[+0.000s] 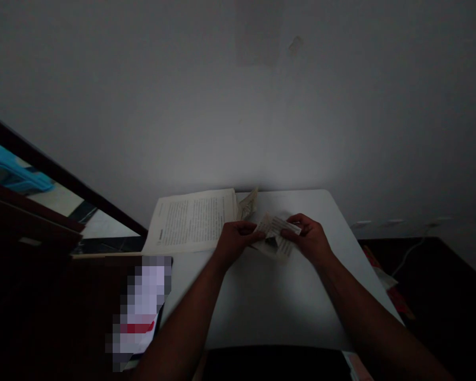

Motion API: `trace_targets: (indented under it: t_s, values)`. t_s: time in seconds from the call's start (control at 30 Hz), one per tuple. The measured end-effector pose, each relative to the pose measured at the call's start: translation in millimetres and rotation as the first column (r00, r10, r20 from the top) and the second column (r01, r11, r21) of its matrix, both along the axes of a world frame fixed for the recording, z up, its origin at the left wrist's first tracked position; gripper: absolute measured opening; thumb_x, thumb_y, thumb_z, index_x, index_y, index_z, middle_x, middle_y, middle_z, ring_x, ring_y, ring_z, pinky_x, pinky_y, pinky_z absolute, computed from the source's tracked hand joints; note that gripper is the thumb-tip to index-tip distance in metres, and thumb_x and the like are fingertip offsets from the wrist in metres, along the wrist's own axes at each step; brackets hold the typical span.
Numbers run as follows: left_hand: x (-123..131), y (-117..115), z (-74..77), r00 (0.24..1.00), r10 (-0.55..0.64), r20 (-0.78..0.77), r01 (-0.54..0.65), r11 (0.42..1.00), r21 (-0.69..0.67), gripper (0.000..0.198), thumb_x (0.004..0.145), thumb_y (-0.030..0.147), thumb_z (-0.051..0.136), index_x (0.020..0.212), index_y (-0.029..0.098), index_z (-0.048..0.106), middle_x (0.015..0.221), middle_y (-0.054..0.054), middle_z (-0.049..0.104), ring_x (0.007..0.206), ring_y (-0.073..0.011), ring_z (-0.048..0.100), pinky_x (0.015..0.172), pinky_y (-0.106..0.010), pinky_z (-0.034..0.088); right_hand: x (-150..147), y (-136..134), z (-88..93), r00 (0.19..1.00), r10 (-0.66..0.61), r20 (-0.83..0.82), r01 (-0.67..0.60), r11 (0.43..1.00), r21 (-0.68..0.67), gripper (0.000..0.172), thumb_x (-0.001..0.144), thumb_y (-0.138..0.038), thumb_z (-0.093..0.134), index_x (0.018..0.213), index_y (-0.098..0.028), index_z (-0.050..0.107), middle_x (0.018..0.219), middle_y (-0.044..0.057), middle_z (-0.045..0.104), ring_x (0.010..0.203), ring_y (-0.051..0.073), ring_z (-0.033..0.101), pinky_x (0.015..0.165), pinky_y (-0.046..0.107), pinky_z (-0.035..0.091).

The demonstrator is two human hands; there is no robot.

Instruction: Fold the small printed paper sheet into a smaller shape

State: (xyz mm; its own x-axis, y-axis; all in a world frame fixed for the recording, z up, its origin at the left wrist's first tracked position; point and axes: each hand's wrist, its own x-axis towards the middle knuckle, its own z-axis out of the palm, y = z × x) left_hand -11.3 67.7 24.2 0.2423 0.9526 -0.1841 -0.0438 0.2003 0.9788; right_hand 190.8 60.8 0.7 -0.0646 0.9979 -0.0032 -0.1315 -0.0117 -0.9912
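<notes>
Now the folded page (276,236) sits pinched between both hands' fingers (250,228).

Table (269,312) stands against the wall (238,106), its far edge at the wall's foot. Open book (190,219) lies on the table's far left corner, one loose page (248,203) standing up at its right edge. Folded printed sheet (276,235) sits just right of the book, near the table's middle, held between left hand (234,241) on its left side and right hand (309,238) on its right, both touching it. Cable (410,254) lies on the floor, right of the table, well apart.
</notes>
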Motion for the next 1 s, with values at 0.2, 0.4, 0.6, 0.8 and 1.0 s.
trace_targets:
  t_s: [0.2, 0.4, 0.6, 0.8, 1.0]
  values:
    - [-5, 4, -4.4, 0.991, 0.059, 0.123, -0.053, 0.997, -0.052, 0.029, 0.057, 0.025, 0.083, 0.078, 0.01, 0.071, 0.073, -0.006, 0.073, 0.061, -0.0161, 0.067, 0.06, -0.027, 0.053, 2, 0, 6.4, 0.98, 0.053, -0.192, -0.046, 0.998, 0.04, 0.04, 0.067, -0.052, 0.073, 0.09, -0.02, 0.063, 0.08, 0.005, 0.072, 0.071, 0.022, 0.068, 0.067, 0.034, 0.053]
    - [3, -3, -4.5, 0.903, -0.078, 0.422, 0.178, 0.963, -0.203, 0.048, 0.054, 0.022, 0.086, 0.093, 0.01, 0.061, 0.075, -0.007, 0.071, 0.067, -0.0175, 0.068, 0.068, -0.031, 0.052, -8, -4, 12.8, 0.936, 0.157, -0.317, -0.174, 0.984, -0.026, 0.041, 0.071, -0.046, 0.069, 0.104, -0.022, 0.066, 0.1, 0.007, 0.072, 0.092, 0.026, 0.067, 0.085, 0.041, 0.051]
    - [16, -10, -9.4, 0.83, -0.156, 0.536, 0.279, 0.948, -0.156, 0.043, 0.058, 0.023, 0.083, 0.091, 0.015, 0.056, 0.096, -0.007, 0.066, 0.081, -0.0173, 0.066, 0.072, -0.028, 0.05, -19, -6, 5.0, 0.945, 0.227, -0.237, -0.233, 0.972, 0.002, 0.057, 0.063, -0.039, 0.077, 0.114, -0.029, 0.055, 0.107, 0.006, 0.069, 0.093, 0.025, 0.067, 0.076, 0.038, 0.054]
    - [20, -17, -2.2, 0.913, -0.291, 0.286, 0.309, 0.951, -0.019, 0.036, 0.07, 0.033, 0.072, 0.098, 0.014, 0.059, 0.084, -0.009, 0.067, 0.072, -0.0189, 0.065, 0.066, -0.032, 0.052, -11, -4, 4.9, 0.951, 0.176, -0.253, -0.163, 0.984, 0.072, 0.048, 0.061, -0.037, 0.079, 0.098, -0.028, 0.05, 0.077, -0.002, 0.068, 0.059, 0.017, 0.065, 0.053, 0.03, 0.051]
    - [8, -19, 4.9, 0.989, -0.09, -0.115, 0.12, 0.948, 0.296, 0.058, 0.065, 0.024, 0.074, 0.117, 0.021, 0.049, 0.089, -0.003, 0.067, 0.071, -0.0145, 0.063, 0.052, -0.019, 0.048, 7, -1, 19.4, 0.961, 0.085, -0.265, -0.092, 0.996, -0.015, 0.054, 0.056, -0.031, 0.081, 0.098, -0.027, 0.047, 0.077, -0.001, 0.07, 0.069, 0.022, 0.068, 0.061, 0.034, 0.054]
